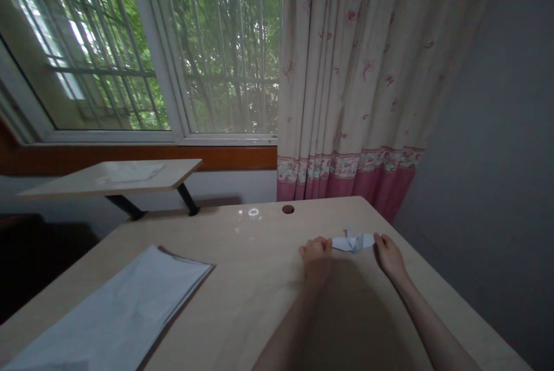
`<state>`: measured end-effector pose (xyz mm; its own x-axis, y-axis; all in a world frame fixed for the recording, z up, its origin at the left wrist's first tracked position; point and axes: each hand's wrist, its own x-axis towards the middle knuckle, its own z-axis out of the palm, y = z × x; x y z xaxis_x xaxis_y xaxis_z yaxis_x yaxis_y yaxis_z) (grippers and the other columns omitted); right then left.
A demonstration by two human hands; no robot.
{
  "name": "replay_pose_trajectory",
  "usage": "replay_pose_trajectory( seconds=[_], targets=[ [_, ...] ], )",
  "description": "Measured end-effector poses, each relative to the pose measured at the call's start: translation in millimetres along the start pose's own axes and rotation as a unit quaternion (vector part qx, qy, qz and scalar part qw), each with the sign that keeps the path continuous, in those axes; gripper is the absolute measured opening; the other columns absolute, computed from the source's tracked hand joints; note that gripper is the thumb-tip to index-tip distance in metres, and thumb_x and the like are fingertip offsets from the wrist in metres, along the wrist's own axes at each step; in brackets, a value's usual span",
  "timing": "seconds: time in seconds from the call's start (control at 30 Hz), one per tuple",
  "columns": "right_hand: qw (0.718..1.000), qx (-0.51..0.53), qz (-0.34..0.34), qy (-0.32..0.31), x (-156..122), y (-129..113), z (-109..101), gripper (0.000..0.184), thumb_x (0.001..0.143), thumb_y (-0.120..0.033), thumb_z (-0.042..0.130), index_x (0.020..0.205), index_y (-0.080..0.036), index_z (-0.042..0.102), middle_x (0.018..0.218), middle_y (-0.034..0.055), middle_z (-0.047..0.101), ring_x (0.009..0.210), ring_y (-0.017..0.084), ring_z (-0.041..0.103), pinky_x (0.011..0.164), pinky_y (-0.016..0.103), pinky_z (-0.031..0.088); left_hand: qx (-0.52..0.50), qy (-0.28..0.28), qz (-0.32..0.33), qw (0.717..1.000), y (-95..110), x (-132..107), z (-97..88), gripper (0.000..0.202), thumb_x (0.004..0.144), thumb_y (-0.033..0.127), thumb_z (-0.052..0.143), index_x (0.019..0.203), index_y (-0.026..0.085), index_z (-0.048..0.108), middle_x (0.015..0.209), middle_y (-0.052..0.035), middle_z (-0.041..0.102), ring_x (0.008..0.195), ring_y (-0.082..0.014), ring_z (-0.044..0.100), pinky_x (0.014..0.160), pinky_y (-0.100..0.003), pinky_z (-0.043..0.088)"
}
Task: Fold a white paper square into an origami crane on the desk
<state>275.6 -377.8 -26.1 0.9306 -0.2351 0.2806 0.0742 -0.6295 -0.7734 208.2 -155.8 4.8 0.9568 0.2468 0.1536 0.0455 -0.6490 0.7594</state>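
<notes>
A small folded white paper figure (355, 242), shaped like an origami crane with two outstretched wings, is held just over the right part of the desk (255, 302). The fingers of my left hand (318, 255) are closed on the tip of its left wing. On the other side, my right hand (389, 254) pinches the right wing tip. Short folded points stick up and down from the paper's middle, between both hands. Its finer folds are too small to make out.
White paper sheets (125, 307) lie stacked on the desk's left side. Behind them a raised shelf (182, 172) on black supports carries a pale sheet. A round cable hole (288, 209) sits near the back edge. The floral curtain (346, 100) hangs beyond the desk.
</notes>
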Motion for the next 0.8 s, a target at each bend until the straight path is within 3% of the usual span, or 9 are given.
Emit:
replay_pose_trajectory(
  seconds=[0.13, 0.23, 0.33, 0.47, 0.67, 0.8],
  targets=[
    [0.996, -0.027, -0.054, 0.063, -4, -4, 1, 0.047, 0.094, -0.045, 0.042, 0.123, -0.010, 0.050, 0.104, 0.0128, 0.061, 0.093, 0.025, 0.059, 0.083, 0.043, 0.047, -0.031, -0.008, 0.022, 0.999, -4, 1, 0.3, 0.023, 0.093, 0.029, 0.045, 0.089, 0.020, 0.066, 0.091, -0.0068, 0.069, 0.094, -0.0240, 0.057, 0.086, -0.035, 0.026],
    [0.985, -0.054, -0.117, 0.114, -13, -13, -3, 0.067, 0.087, -0.050, 0.040, 0.133, -0.003, 0.037, 0.119, 0.0224, 0.052, 0.112, 0.034, 0.048, 0.095, 0.050, 0.035, -0.064, 0.000, 0.038, 0.997, -4, 0, -2.4, 0.021, 0.094, 0.029, 0.044, 0.102, 0.021, 0.063, 0.095, -0.0052, 0.069, 0.093, -0.0216, 0.058, 0.086, -0.034, 0.027],
    [0.972, -0.083, -0.200, 0.097, -25, -23, -11, 0.055, 0.082, -0.044, 0.042, 0.128, -0.014, 0.048, 0.129, 0.0165, 0.049, 0.121, 0.032, 0.040, 0.100, 0.049, 0.028, -0.096, 0.005, 0.056, 0.994, -2, -2, -5.3, 0.022, 0.093, 0.029, 0.048, 0.109, 0.022, 0.061, 0.092, -0.0026, 0.068, 0.086, -0.0196, 0.059, 0.083, -0.031, 0.031],
    [0.950, -0.122, -0.285, 0.019, -35, -29, -16, 0.036, 0.074, -0.030, 0.049, 0.106, -0.028, 0.064, 0.114, 0.0035, 0.064, 0.112, 0.027, 0.049, 0.098, 0.045, 0.026, -0.117, 0.005, 0.073, 0.990, -1, -4, -7.5, 0.021, 0.091, 0.031, 0.050, 0.100, 0.020, 0.065, 0.087, -0.0034, 0.068, 0.084, -0.0201, 0.060, 0.077, -0.029, 0.036],
    [0.934, -0.171, -0.315, 0.005, -34, -25, -10, 0.025, 0.082, -0.038, 0.052, 0.097, -0.027, 0.070, 0.109, 0.0053, 0.068, 0.106, 0.027, 0.054, 0.096, 0.046, 0.023, -0.108, 0.002, 0.092, 0.990, 0, -2, -8.5, 0.021, 0.091, 0.030, 0.050, 0.094, 0.019, 0.068, 0.092, -0.0051, 0.070, 0.087, -0.0202, 0.061, 0.082, -0.031, 0.038],
    [0.925, -0.194, -0.327, 0.014, -31, -22, -7, 0.030, 0.090, -0.041, 0.046, 0.096, -0.026, 0.071, 0.107, 0.0060, 0.070, 0.104, 0.026, 0.056, 0.093, 0.045, 0.024, -0.090, -0.001, 0.104, 0.990, 0, -2, -5.8, 0.024, 0.093, 0.028, 0.048, 0.107, 0.022, 0.066, 0.109, -0.0052, 0.068, 0.101, -0.0203, 0.058, 0.093, -0.035, 0.034]
  ],
)
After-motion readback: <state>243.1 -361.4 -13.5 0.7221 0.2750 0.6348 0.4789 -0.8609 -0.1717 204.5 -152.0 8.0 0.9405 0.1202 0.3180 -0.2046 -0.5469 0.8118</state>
